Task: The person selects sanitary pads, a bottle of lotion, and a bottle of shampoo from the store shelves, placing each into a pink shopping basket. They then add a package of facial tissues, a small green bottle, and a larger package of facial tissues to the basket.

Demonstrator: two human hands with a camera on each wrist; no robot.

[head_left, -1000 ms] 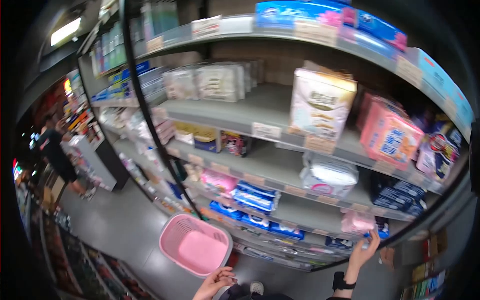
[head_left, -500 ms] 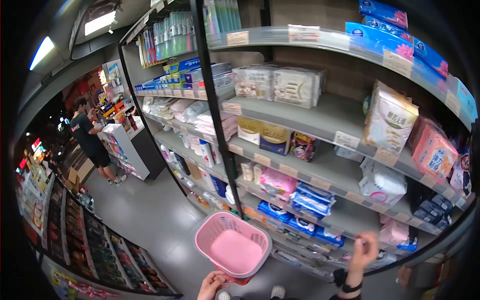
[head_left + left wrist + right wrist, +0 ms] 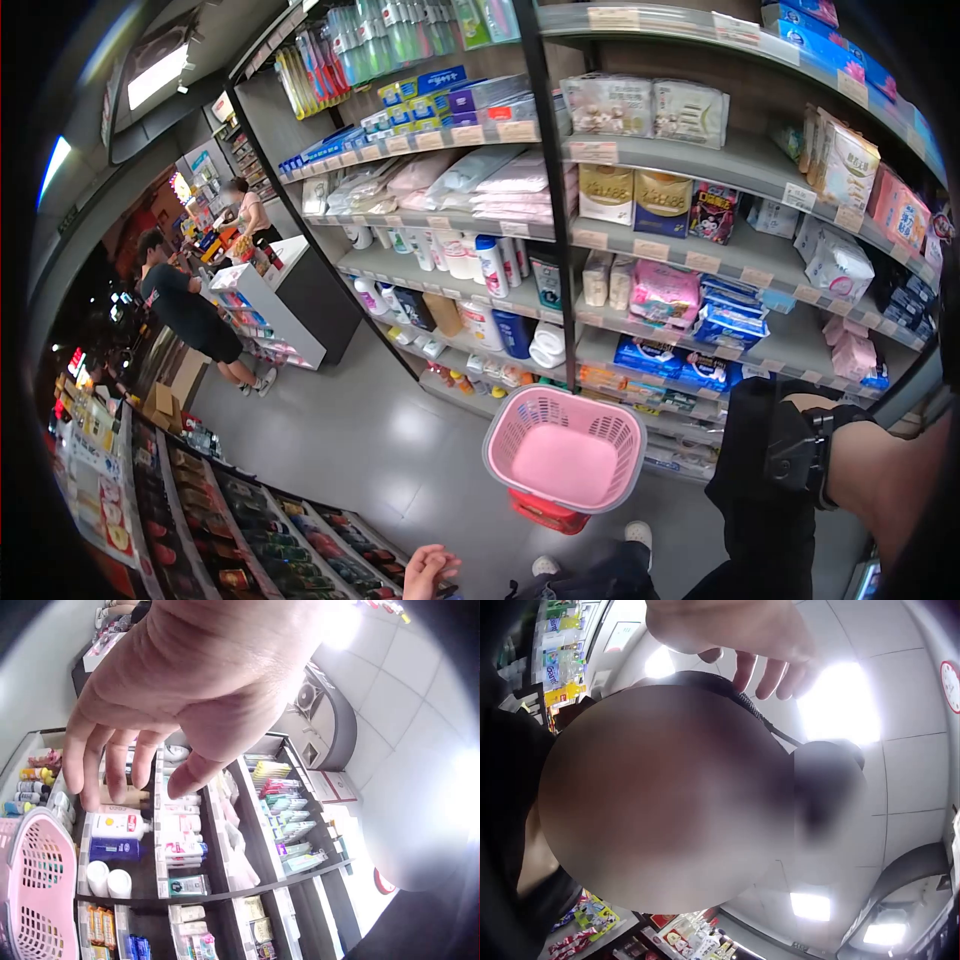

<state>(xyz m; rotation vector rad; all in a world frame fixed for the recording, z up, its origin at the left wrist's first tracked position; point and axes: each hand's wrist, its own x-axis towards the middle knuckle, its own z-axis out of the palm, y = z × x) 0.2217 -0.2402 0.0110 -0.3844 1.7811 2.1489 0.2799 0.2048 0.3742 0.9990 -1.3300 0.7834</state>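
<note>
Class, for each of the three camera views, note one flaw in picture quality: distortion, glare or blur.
Head view: fisheye lens bends the grey metal store shelves into curves, with dark corners. Left wrist view: ceiling lights flare white at the top and right edge, behind the left hand. Right wrist view: a large blurred patch fills the middle, and bright ceiling lights glare beside the right hand.

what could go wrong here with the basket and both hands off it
The pink basket sits on a red base in the aisle, apparently held by no one: the left hand hangs open below it and the right hand is raised near the head. The basket might get knocked or tip. It also stands close to the person's shoe, so a step forward could trip on it.
</note>
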